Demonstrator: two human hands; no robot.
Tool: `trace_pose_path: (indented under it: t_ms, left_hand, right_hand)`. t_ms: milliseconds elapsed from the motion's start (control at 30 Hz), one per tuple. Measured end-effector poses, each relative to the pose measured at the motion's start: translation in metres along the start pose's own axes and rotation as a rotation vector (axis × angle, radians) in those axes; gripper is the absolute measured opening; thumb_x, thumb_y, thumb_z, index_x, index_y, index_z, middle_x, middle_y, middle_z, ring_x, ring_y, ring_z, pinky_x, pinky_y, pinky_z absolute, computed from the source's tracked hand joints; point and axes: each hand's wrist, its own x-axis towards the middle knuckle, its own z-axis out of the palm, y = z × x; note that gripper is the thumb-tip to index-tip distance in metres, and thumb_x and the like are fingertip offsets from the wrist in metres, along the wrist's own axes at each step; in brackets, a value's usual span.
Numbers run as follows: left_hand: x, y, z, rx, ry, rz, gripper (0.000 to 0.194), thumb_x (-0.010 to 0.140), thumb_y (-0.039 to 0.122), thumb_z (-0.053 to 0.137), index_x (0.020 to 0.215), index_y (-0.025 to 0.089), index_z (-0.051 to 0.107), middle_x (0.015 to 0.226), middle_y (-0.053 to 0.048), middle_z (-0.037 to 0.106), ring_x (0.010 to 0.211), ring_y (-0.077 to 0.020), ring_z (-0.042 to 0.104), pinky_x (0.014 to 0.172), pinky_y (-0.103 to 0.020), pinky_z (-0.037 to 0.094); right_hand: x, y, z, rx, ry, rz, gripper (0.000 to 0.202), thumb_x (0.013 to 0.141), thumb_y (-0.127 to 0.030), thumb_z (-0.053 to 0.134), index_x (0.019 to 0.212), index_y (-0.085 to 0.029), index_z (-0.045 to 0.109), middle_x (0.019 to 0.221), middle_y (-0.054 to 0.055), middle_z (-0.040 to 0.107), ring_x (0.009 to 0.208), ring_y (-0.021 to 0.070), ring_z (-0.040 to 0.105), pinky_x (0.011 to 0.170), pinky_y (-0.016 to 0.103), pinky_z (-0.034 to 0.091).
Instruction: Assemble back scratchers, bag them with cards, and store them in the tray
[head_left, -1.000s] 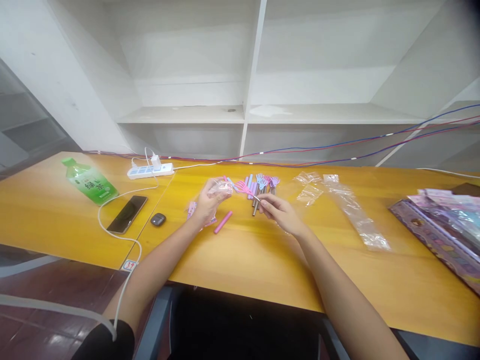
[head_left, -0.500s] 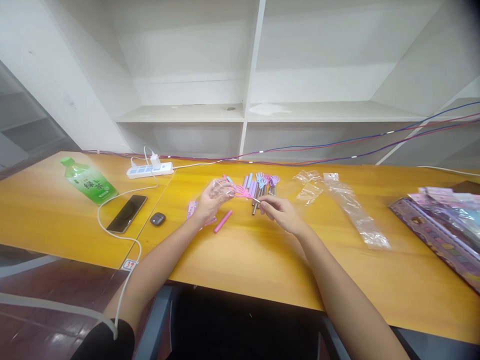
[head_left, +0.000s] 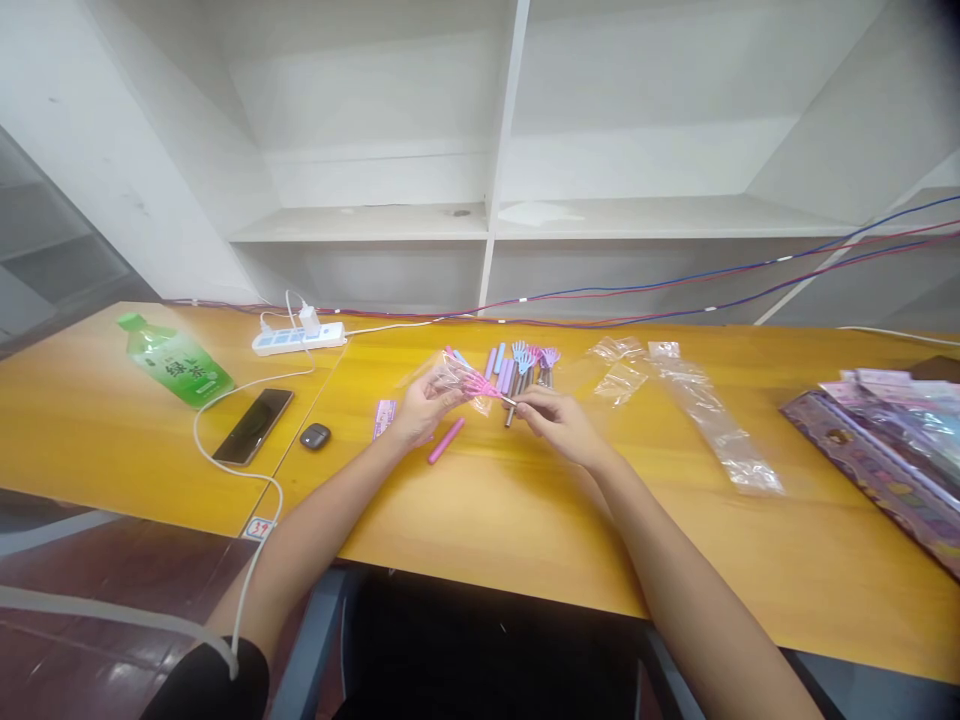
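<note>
My left hand (head_left: pixel 426 400) is closed around a crinkled clear plastic bag (head_left: pixel 451 370), at the pink claw end of a back scratcher. The pink back scratcher (head_left: pixel 486 386) points right, and my right hand (head_left: pixel 551 415) pinches its metal rod. Whether the claw lies inside the bag or only against it, I cannot tell. Behind my hands lie several other back scratchers (head_left: pixel 523 358) with blue, pink and purple claws. Purple handle tubes (head_left: pixel 505 376) rest beside them. A loose pink tube (head_left: pixel 447 441) and a printed card (head_left: pixel 385 416) lie near my left hand.
Clear plastic bags (head_left: pixel 621 383) and a long clear sleeve (head_left: pixel 716 425) lie right of centre. Farther right is a purple printed box (head_left: pixel 862 450) with packets on it. A green bottle (head_left: pixel 176 362), phone (head_left: pixel 255 427), black case (head_left: pixel 316 437) and power strip (head_left: pixel 298 339) stand left.
My left hand has shifted slightly with the bag, which now spreads out more to the left. My right hand keeps its pinch on the rod, nearly in place.
</note>
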Motion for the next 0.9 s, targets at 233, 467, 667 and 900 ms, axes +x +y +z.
trace_pose_path:
  t_ms: [233,467,667,900]
  left_hand:
    - [-0.003,-0.011,0.001,0.047,0.010,-0.040,0.046,0.076,0.036,0.091,0.114,0.017,0.074,0.116,-0.011,0.077,0.110,-0.0251,0.073,0.107,-0.044,0.051]
    - [-0.010,-0.023,0.007,0.221,0.110,-0.061,0.041,0.072,0.036,0.092,0.102,0.015,0.075,0.107,-0.011,0.079,0.100,-0.0249,0.074,0.099,-0.042,0.054]
    - [-0.002,-0.024,0.000,0.050,0.257,0.032,0.040,0.073,0.037,0.092,0.101,0.017,0.071,0.104,-0.008,0.078,0.097,-0.0202,0.072,0.092,-0.035,0.055]
    - [0.012,-0.008,-0.019,-0.124,0.396,0.094,0.039,0.072,0.029,0.092,0.099,0.018,0.067,0.109,-0.005,0.076,0.098,-0.0144,0.069,0.095,-0.031,0.052]
  right_hand:
    - [0.001,0.007,0.014,0.081,0.015,0.041,0.038,0.101,-0.055,0.056,0.095,-0.022,0.074,0.093,0.006,0.064,0.073,0.0177,0.062,0.073,0.035,0.051]
    - [-0.002,0.011,0.044,0.425,0.023,0.209,0.045,0.093,-0.059,0.067,0.118,-0.024,0.054,0.098,0.000,0.059,0.064,0.0124,0.064,0.053,0.026,0.049]
    - [-0.004,0.004,0.043,0.435,-0.012,0.263,0.050,0.091,-0.058,0.070,0.123,-0.026,0.049,0.106,0.002,0.059,0.073,0.0142,0.064,0.046,0.023,0.049]
    - [-0.003,-0.004,0.026,0.439,0.027,0.222,0.034,0.092,-0.049,0.070,0.111,-0.023,0.057,0.098,0.004,0.066,0.074,0.0145,0.064,0.059,0.028,0.051]
